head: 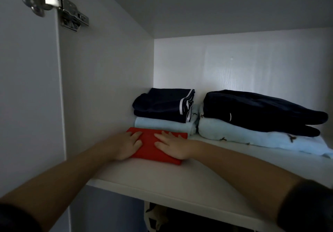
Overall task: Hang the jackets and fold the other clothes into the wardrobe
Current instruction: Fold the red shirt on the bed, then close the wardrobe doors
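A folded red garment [148, 146] lies on the white wardrobe shelf [189, 179], against the left wall. My left hand [128, 146] rests flat on its left side and my right hand [173, 147] lies flat on its right side, fingers straight. Right behind it stands a stack of a folded dark navy garment with white trim [165, 104] on a light blue one [162, 125]. To the right, another dark navy garment [261, 112] lies on a light blue patterned one [252, 138].
The wardrobe's left wall [108, 78] and back panel [243, 66] close in the shelf. A metal door hinge [59, 6] sits at the upper left. Dark clothing [162, 217] shows below the shelf's front edge.
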`<state>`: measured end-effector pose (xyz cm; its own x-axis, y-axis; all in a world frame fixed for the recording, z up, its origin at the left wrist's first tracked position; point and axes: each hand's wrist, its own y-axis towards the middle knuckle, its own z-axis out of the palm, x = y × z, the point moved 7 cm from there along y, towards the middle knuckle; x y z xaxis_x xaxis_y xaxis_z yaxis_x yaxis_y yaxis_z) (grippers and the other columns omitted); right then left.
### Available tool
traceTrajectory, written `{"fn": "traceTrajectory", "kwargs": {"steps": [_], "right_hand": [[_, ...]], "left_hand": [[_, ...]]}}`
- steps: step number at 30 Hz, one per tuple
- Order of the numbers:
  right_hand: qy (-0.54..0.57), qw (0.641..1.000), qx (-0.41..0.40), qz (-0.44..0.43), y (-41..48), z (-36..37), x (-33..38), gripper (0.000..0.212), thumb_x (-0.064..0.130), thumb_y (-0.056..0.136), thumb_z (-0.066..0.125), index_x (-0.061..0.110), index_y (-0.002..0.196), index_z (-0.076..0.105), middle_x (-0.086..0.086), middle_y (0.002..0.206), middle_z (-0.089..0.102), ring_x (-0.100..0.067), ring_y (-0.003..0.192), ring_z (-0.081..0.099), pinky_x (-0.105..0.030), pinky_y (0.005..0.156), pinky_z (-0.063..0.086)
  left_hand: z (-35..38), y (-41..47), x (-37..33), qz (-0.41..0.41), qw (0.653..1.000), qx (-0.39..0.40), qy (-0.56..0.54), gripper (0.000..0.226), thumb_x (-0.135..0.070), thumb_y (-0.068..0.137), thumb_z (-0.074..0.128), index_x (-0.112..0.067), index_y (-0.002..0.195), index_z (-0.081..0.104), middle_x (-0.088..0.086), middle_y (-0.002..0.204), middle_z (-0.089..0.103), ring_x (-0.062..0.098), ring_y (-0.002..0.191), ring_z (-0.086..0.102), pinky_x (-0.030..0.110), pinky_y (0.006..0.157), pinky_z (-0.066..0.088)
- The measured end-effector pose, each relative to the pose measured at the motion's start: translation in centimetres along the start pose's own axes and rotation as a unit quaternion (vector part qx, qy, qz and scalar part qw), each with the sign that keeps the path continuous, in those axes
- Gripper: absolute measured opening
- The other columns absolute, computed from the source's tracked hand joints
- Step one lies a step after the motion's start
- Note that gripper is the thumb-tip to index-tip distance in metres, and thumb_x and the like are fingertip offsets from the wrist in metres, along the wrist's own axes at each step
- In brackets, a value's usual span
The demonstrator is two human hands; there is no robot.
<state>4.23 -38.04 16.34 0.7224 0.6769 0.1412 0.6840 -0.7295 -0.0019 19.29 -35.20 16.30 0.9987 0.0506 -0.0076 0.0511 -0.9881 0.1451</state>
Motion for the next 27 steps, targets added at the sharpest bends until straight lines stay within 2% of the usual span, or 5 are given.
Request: {"fn": "traceTrajectory", "kwargs": {"steps": [10,14,20,24,27], "right_hand": [[0.075,0.993,-0.095,-0.006,-0.2,-0.4,1.5,0.055,0.047,0.102,0.023,0.023,0.152,0.023,-0.004,0.159,0.019,-0.020,0.146,0.016,-0.039,0.119,0.009],[0.098,0.993,-0.069,0.007,-4.2,0.7,2.3,0.064,0.052,0.099,0.031,0.026,0.154,0.009,-0.005,0.161,0.003,-0.019,0.148,0.004,-0.038,0.120,0.006],[0.136,0.978,-0.152,-0.054,-13.2,-0.6,8.8,0.064,0.036,0.099,0.046,0.024,0.152,0.014,-0.007,0.154,0.023,-0.021,0.139,0.029,-0.035,0.114,0.026],[0.128,0.968,-0.195,-0.095,-20.1,0.6,14.7,0.064,0.032,0.098,0.049,0.029,0.152,0.014,-0.003,0.154,0.026,-0.018,0.134,0.036,-0.035,0.109,0.033],[0.147,0.961,-0.207,-0.107,-24.9,2.1,18.7,0.066,0.032,0.097,0.051,0.032,0.151,0.013,0.001,0.153,0.028,-0.016,0.130,0.041,-0.037,0.107,0.037]], "left_hand": [[0.0,1.1,2.3,-0.010,0.998,-0.002,-0.054,0.056,-0.040,0.103,0.020,-0.017,0.153,0.012,0.010,0.159,0.014,0.021,0.146,0.016,0.030,0.117,0.013],[-1.1,-3.2,1.7,-0.024,0.993,-0.062,-0.097,0.055,-0.039,0.102,0.030,-0.013,0.150,0.025,0.011,0.155,0.026,0.023,0.142,0.027,0.028,0.115,0.019],[-6.4,-18.4,1.4,-0.008,0.936,-0.288,-0.203,0.032,-0.017,0.092,0.057,-0.014,0.124,0.061,0.013,0.117,0.066,0.028,0.098,0.062,0.025,0.083,0.041],[-9.2,-30.7,0.6,0.011,0.910,-0.366,-0.195,0.024,-0.010,0.089,0.059,-0.015,0.111,0.067,0.006,0.112,0.068,0.007,0.053,0.047,0.019,0.074,0.034],[-11.5,-39.0,0.3,0.023,0.889,-0.414,-0.193,0.020,-0.008,0.088,0.059,-0.016,0.104,0.069,-0.001,0.095,0.068,0.005,0.051,0.052,0.019,0.065,0.030]]}}
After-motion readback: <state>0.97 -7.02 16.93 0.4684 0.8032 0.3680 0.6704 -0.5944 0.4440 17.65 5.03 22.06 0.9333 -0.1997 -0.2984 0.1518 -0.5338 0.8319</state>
